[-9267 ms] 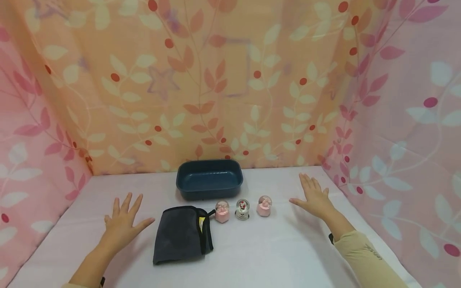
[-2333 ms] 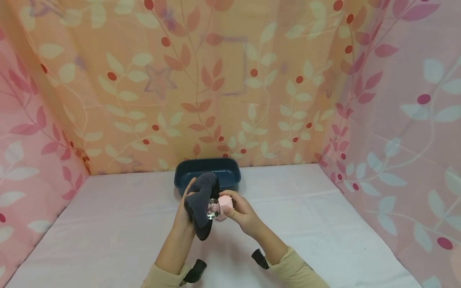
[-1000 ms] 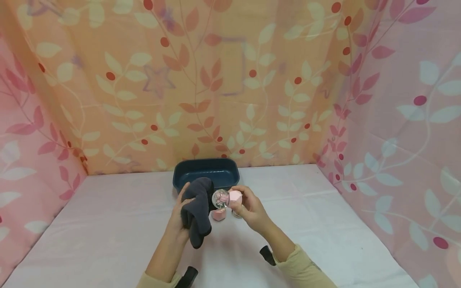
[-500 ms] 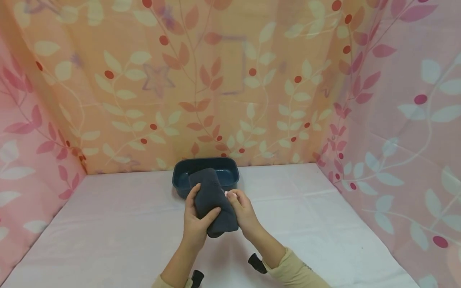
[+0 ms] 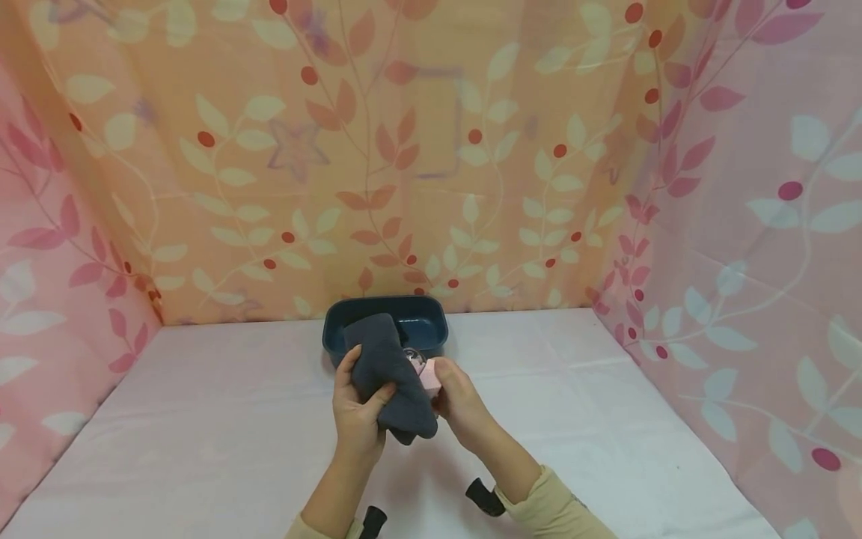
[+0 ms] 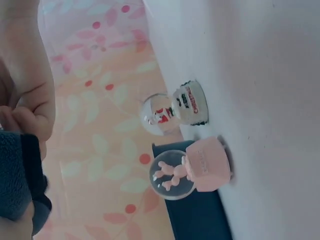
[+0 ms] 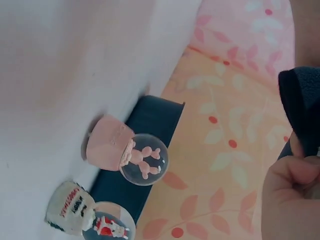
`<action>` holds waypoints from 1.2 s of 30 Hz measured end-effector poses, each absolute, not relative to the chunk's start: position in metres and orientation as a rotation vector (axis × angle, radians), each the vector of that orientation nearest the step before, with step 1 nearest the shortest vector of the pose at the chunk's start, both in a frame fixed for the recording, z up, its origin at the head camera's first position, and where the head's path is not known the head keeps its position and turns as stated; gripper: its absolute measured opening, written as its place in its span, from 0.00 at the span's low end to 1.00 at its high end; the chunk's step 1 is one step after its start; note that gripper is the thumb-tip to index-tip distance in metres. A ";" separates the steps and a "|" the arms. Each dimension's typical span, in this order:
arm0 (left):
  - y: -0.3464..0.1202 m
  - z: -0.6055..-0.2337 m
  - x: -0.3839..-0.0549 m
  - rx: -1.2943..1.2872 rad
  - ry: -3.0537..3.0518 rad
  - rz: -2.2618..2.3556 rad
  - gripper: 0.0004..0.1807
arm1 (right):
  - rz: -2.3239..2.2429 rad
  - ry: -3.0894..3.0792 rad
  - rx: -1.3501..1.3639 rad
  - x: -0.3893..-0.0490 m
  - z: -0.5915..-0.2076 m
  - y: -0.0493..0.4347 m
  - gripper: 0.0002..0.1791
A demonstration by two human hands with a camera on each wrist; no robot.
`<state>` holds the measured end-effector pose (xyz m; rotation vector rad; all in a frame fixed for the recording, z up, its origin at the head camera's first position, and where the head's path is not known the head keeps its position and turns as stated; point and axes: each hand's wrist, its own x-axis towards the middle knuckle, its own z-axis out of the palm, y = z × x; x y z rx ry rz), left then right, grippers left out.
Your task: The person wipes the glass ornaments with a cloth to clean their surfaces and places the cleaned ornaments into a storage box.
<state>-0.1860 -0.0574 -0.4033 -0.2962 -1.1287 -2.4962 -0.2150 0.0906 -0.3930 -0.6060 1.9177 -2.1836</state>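
Note:
In the head view my left hand [image 5: 358, 412] grips a folded dark grey cloth [image 5: 385, 363] with black edging, thumb on top. My right hand [image 5: 463, 404] holds a small snow globe [image 5: 431, 376] by its pink base, its clear dome tilted toward the cloth and partly covered by it. Both are held up over the table, in front of the blue basin. Two more snow globes stand on the table, seen in the left wrist view: one with a pink base [image 6: 210, 165] and a balloon-dog figure, another with a white Christmas base [image 6: 192, 102] and a red-and-white figure.
The dark blue rectangular basin [image 5: 427, 303] stands at the back of the white-covered table [image 5: 572, 419], behind the hands. Flower-patterned curtains [image 5: 377, 150] enclose the back and both sides.
The cloth and one pink snow globe, first lying on the table, are now lifted. Half a second ago cloth covered most of that globe; now its base and part of its dome show.

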 end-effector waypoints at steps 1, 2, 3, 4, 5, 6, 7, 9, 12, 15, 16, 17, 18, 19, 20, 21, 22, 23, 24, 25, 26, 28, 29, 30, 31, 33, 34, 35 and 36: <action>-0.058 -0.403 -0.186 -0.267 -1.120 -2.511 0.35 | -2.194 1.883 -0.610 -0.216 -0.393 0.092 0.28; -0.058 -0.403 -0.187 -0.234 -1.117 -2.526 0.35 | -2.205 1.846 -0.619 -0.217 -0.394 0.093 0.27; -0.058 -0.403 -0.187 -0.195 -1.120 -2.537 0.35 | -2.215 1.804 -0.630 -0.217 -0.395 0.094 0.25; -0.059 -0.403 -0.187 -0.162 -1.120 -2.548 0.35 | -2.225 1.757 -0.651 -0.218 -0.395 0.096 0.23; -0.059 -0.402 -0.188 -0.135 -1.116 -2.562 0.35 | -2.236 1.714 -0.669 -0.218 -0.396 0.097 0.22; -0.061 -0.402 -0.189 -0.110 -1.114 -2.579 0.35 | -2.242 1.679 -0.687 -0.219 -0.397 0.099 0.21; -0.062 -0.402 -0.191 -0.099 -1.109 -2.596 0.35 | -2.248 1.647 -0.710 -0.218 -0.397 0.101 0.21; -0.068 -0.402 -0.193 -0.104 -1.090 -2.645 0.36 | -2.260 1.622 -0.744 -0.218 -0.396 0.105 0.20; -0.079 -0.401 -0.195 -0.153 -1.036 -2.738 0.36 | -2.271 1.700 -0.728 -0.218 -0.394 0.109 0.17; -0.089 -0.400 -0.194 -0.218 -1.083 -2.774 0.38 | -2.223 1.871 -0.642 -0.219 -0.392 0.111 0.18; -0.091 -0.399 -0.193 -0.239 -1.136 -2.763 0.38 | -2.196 1.927 -0.625 -0.219 -0.392 0.112 0.19; -0.092 -0.398 -0.192 -0.261 -1.198 -2.744 0.38 | -2.168 1.973 -0.615 -0.219 -0.391 0.112 0.20; -0.093 -0.396 -0.192 -0.282 -1.266 -2.716 0.38 | -2.138 2.016 -0.614 -0.220 -0.392 0.113 0.20; -0.093 -0.395 -0.192 -0.303 -1.334 -2.685 0.38 | -2.101 2.064 -0.637 -0.221 -0.392 0.114 0.20; -0.093 -0.394 -0.192 -0.322 -1.400 -2.657 0.37 | -2.065 2.105 -0.682 -0.221 -0.392 0.114 0.19; -0.093 -0.393 -0.193 -0.346 -1.458 -2.635 0.37 | -2.021 2.145 -0.742 -0.221 -0.392 0.115 0.19; -0.094 -0.393 -0.193 -0.375 -1.496 -2.631 0.37 | -1.974 2.184 -0.801 -0.221 -0.393 0.115 0.20; -0.094 -0.392 -0.194 -0.402 -1.525 -2.639 0.37 | -1.926 2.220 -0.864 -0.222 -0.393 0.114 0.20; -0.095 -0.392 -0.194 -0.427 -1.546 -2.652 0.38 | -1.880 2.253 -0.928 -0.222 -0.393 0.114 0.20; -0.095 -0.393 -0.194 -0.447 -1.560 -2.672 0.38 | -1.840 2.279 -0.991 -0.221 -0.393 0.114 0.20; -0.096 -0.394 -0.195 -0.467 -1.569 -2.697 0.39 | -1.812 2.290 -1.044 -0.221 -0.393 0.113 0.20; -0.097 -0.395 -0.196 -0.486 -1.557 -2.752 0.40 | -1.780 2.307 -1.108 -0.219 -0.392 0.112 0.20; -0.097 -0.396 -0.197 -0.481 -1.544 -2.771 0.40 | -1.777 2.311 -1.128 -0.219 -0.392 0.111 0.20; -0.097 -0.397 -0.197 -0.468 -1.530 -2.784 0.41 | -1.774 2.319 -1.149 -0.218 -0.391 0.111 0.20; -0.096 -0.397 -0.197 -0.454 -1.515 -2.790 0.40 | -1.767 2.329 -1.167 -0.217 -0.390 0.110 0.20; -0.093 -0.397 -0.196 -0.402 -1.486 -2.789 0.39 | -1.754 2.354 -1.183 -0.215 -0.389 0.109 0.20; -0.091 -0.397 -0.195 -0.371 -1.479 -2.779 0.38 | -1.754 2.359 -1.178 -0.214 -0.388 0.109 0.20; -0.090 -0.396 -0.193 -0.339 -1.470 -2.766 0.37 | -1.758 2.359 -1.176 -0.214 -0.388 0.108 0.20; -0.089 -0.396 -0.192 -0.307 -1.459 -2.756 0.36 | -1.766 2.352 -1.175 -0.214 -0.388 0.108 0.21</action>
